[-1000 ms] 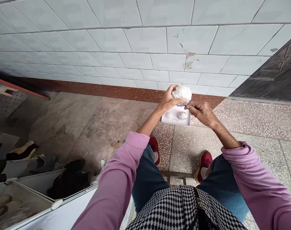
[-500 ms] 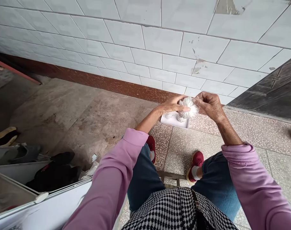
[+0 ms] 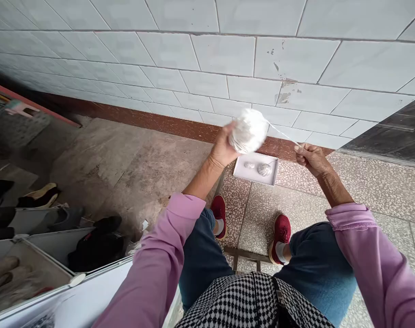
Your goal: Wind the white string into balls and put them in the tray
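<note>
while both hands were close together at the ball half a second ago, they are now well apart. the left hand (image 3: 224, 145) clasps the white ball (image 3: 248, 132) (blurred) in front of the wall (image 3: 207, 84), and the right hand (image 3: 310, 158) pinches the strand (image 3: 285, 135) running from it, so some yarn seems to be drawn out. below, two smaller balls (image 3: 264, 170) lie in a tray (image 3: 240, 176).

Checked garment (image 3: 234, 296), black and white, with a dark seam line. Sleeves (image 3: 367, 255), pinkish-purple, one to each side of garment; cuffs (image 3: 349, 216) turned up. Jeans (image 3: 207, 248), blue, emerging from beneath garment. Shoes (image 3: 282, 228), red, pale-soled, beyond garment; socks (image 3: 280, 250), white.
</note>
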